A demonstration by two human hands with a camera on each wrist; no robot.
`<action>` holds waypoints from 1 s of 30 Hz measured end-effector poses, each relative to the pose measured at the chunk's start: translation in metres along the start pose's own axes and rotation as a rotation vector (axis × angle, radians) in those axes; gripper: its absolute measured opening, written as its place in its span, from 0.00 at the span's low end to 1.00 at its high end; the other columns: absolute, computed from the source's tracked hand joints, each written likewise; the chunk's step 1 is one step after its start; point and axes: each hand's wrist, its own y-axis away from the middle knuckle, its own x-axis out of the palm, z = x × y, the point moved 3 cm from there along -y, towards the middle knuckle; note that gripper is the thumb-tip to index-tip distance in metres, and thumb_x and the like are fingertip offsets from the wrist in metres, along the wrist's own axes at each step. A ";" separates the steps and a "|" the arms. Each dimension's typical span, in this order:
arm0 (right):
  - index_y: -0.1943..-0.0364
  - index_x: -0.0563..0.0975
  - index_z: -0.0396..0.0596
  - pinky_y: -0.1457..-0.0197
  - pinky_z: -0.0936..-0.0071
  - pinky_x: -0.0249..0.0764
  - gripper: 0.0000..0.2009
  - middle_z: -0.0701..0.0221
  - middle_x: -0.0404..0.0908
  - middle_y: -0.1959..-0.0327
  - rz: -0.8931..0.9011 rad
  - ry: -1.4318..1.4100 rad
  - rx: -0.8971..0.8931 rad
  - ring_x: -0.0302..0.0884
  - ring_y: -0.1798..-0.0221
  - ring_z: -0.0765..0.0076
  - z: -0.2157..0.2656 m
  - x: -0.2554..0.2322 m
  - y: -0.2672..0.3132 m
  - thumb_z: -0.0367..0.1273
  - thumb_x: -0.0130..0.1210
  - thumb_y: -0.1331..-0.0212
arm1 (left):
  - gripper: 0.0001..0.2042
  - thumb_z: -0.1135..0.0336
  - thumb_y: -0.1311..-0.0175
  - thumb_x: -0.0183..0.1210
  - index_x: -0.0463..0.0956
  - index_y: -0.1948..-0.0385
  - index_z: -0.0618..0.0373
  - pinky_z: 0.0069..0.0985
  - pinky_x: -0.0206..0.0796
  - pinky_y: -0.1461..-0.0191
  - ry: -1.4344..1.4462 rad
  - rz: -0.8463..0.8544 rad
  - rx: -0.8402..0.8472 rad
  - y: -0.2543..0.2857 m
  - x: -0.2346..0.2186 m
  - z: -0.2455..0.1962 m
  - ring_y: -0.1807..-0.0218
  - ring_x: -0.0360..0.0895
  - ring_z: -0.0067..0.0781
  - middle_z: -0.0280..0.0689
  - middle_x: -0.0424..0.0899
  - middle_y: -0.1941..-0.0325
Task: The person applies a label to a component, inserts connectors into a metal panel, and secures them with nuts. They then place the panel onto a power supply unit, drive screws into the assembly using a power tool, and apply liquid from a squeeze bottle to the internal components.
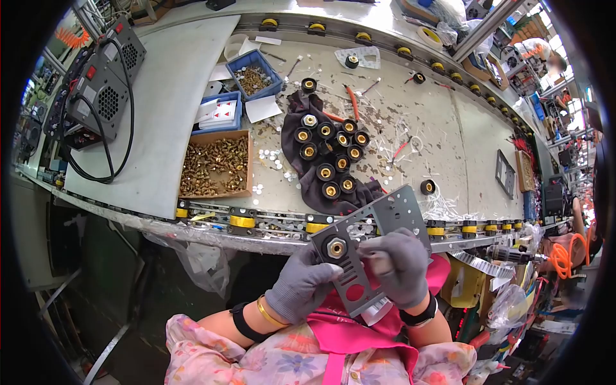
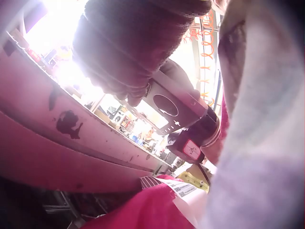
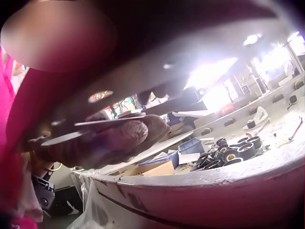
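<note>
- Two gray-gloved hands at the near edge of the workbench (image 1: 471,154), each wearing a black band at the wrist.
- One left hand (image 1: 296,285), grasping the left side of a gray metal panel (image 1: 357,274), thumb on its face.
- One right hand (image 1: 401,266), fingers bent over the panel's right part; whether they pinch anything cannot be told.
- One metal panel, tilted, held near the person's body before the bench edge; slots and a round hole cut through it.
- One black fitting with a hexagonal nut (image 1: 335,248), seated in the panel's left end, just beside the left hand.
- One dark cloth (image 1: 310,197), crumpled, mid-bench, beyond the panel.
- Several black round fittings (image 1: 325,172) with brass centers, clustered on the cloth.
- One cardboard box (image 1: 249,163), left of the cloth, containing many brass pieces (image 1: 215,168).
- Two blue bins, far left: the nearer bin (image 1: 239,114) with red-marked white labels, the farther bin (image 1: 273,87) with small metal parts.
- One orange-handled tool (image 1: 352,102), lying beyond the fittings.
</note>
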 end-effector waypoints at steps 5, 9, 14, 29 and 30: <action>0.54 0.76 0.49 0.58 0.67 0.72 0.16 0.69 0.83 0.66 0.100 -0.005 0.030 0.80 0.61 0.61 -0.004 -0.009 -0.017 0.29 0.58 0.49 | 0.27 0.83 0.46 0.51 0.61 0.40 0.62 0.37 0.64 0.35 -0.058 0.025 0.079 -0.006 -0.004 -0.010 0.42 0.73 0.38 0.43 0.74 0.45; 0.50 0.75 0.50 0.52 0.64 0.72 0.20 0.68 0.81 0.64 0.103 -0.029 -0.111 0.79 0.57 0.60 0.005 0.015 -0.028 0.29 0.61 0.52 | 0.25 0.85 0.46 0.49 0.64 0.42 0.62 0.32 0.66 0.37 -0.077 -0.016 0.088 -0.006 0.004 -0.014 0.44 0.75 0.34 0.42 0.75 0.47; 0.59 0.78 0.48 0.59 0.65 0.74 0.13 0.68 0.80 0.72 0.131 -0.008 0.023 0.80 0.69 0.58 -0.008 -0.011 -0.019 0.29 0.63 0.51 | 0.25 0.84 0.47 0.51 0.63 0.43 0.65 0.36 0.66 0.36 -0.089 -0.012 0.132 -0.011 -0.006 -0.029 0.43 0.74 0.38 0.45 0.75 0.47; 0.55 0.76 0.50 0.49 0.59 0.75 0.19 0.55 0.75 0.51 0.377 0.672 0.931 0.77 0.51 0.47 -0.233 -0.062 0.010 0.35 0.62 0.54 | 0.21 0.86 0.52 0.50 0.68 0.52 0.64 0.43 0.71 0.42 -0.319 -0.143 0.057 -0.060 -0.046 -0.098 0.52 0.79 0.45 0.45 0.78 0.56; 0.58 0.77 0.48 0.49 0.61 0.75 0.17 0.57 0.76 0.53 0.355 0.663 0.923 0.77 0.51 0.49 -0.247 -0.061 0.012 0.34 0.62 0.55 | 0.21 0.84 0.50 0.49 0.68 0.51 0.63 0.43 0.70 0.40 -0.351 -0.162 0.080 -0.061 -0.050 -0.098 0.49 0.78 0.45 0.46 0.78 0.54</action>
